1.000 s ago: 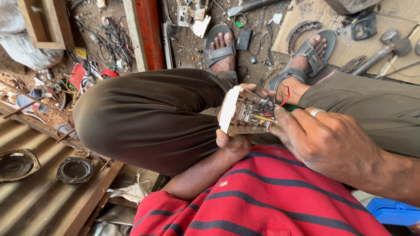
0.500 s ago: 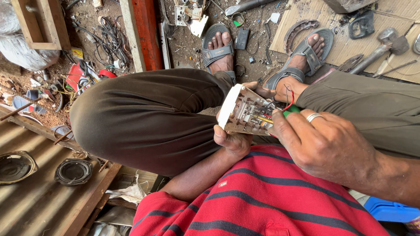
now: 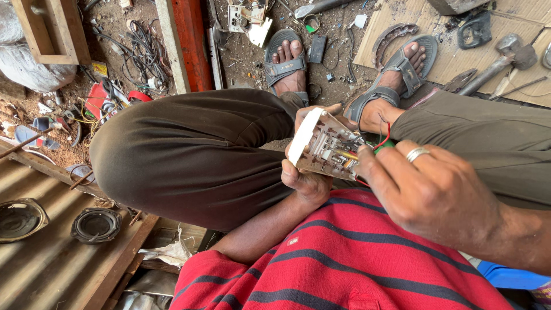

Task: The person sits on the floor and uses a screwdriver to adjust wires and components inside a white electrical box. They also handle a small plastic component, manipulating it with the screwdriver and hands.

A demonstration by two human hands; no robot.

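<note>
scattered across the dirt floor (image 3: 247, 63) lie loose wires, broken plastic parts and a hammer (image 3: 499, 57) on a sheet of cardboard, with two old speaker cones (image 3: 94, 225) on corrugated metal at the lower left. the person sits low, knees up, sandalled feet planted among the clutter. the left hand (image 3: 307, 178) grips a small circuit board (image 3: 327, 150) with a white plastic edge, fingers curled round it from below so it stands tilted above the lap, between the knees. the right hand (image 3: 430, 195) (a ring on one finger) is closed on a thin tool with a green handle (image 3: 383, 147), only partly seen, its tip pushed in among the board's components beside red wires (image 3: 385, 133). the board has no rest under it, so a hard push could twist it in the grip or make the tip skid into a neighbouring part. the red wires sit close to the tip and may snag or tear loose. anything that drops would likely vanish in the litter below.
</note>
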